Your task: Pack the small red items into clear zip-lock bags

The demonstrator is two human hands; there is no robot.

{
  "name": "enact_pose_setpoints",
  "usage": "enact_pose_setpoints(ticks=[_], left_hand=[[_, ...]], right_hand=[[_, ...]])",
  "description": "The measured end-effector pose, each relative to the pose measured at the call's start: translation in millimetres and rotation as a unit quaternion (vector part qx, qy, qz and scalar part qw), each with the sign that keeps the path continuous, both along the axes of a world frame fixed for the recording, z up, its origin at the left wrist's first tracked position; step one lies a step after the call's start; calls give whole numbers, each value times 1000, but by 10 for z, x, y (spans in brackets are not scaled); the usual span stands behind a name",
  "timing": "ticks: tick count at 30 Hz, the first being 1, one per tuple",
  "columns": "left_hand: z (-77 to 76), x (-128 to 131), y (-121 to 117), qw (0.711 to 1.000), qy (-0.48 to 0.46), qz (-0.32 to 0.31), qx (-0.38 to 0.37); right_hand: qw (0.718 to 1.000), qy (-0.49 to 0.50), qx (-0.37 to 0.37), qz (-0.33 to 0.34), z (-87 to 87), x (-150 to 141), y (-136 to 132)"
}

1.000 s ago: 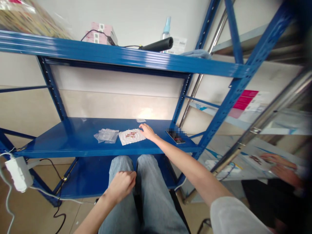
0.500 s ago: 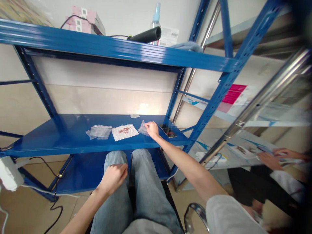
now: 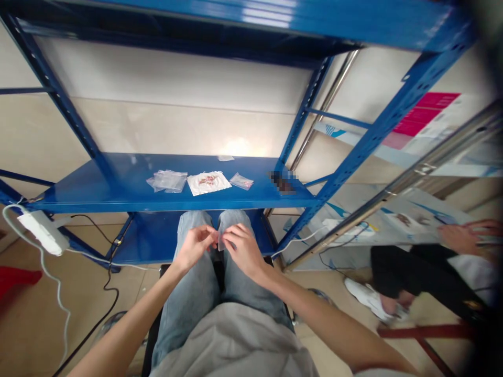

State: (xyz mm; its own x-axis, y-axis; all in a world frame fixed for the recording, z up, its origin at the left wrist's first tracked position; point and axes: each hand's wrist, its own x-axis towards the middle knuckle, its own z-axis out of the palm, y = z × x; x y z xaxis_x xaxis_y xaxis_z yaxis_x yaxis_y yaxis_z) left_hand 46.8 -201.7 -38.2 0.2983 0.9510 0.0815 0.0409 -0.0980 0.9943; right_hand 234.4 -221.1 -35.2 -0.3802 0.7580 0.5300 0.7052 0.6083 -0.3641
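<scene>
My left hand (image 3: 195,244) and my right hand (image 3: 242,248) meet over my knees, both pinching a small clear plastic bag (image 3: 220,241) between their fingertips. Ahead, on the blue shelf (image 3: 98,188), lie a pile of empty clear bags (image 3: 168,180), a white sheet with small reddish pieces (image 3: 208,183) and one filled small bag (image 3: 241,181). A dark phone (image 3: 283,184) rests at the shelf's right end.
A white power strip (image 3: 42,239) with cables hangs at the left of the rack. Another person sits at the right, a hand (image 3: 463,235) on papers on a neighbouring shelf, a white shoe (image 3: 367,298) on the floor. A small label (image 3: 225,158) lies at the shelf's back.
My right hand has left the shelf and come down to my lap to meet my left hand on a small bag. A filled bag now lies on the shelf. The view tilted down.
</scene>
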Motion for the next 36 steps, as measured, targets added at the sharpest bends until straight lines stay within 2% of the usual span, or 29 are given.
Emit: enact_pose_setpoints(ticks=[3, 8, 12, 15, 20, 25, 36], left_hand=[[-74, 38, 4, 1000, 28, -3, -6], [-85, 56, -5, 997, 74, 21, 20], [-93, 42, -29, 997, 59, 36, -36], [-83, 22, -39, 995, -8, 33, -89], [-24, -7, -24, 992, -85, 19, -97], [1, 24, -41, 990, -104, 4, -94], [13, 61, -38, 991, -99, -32, -81]], right_hand=[[999, -51, 12, -8, -54, 30, 5], [993, -106, 42, 3, -66, 39, 39], [994, -107, 37, 1, -44, 48, 25], [998, -57, 23, -18, -4, 53, 27], [997, 75, -31, -11, 68, 40, 43], [984, 141, -101, 46, 54, 17, 52], [951, 251, -168, 65, 80, -23, 47]])
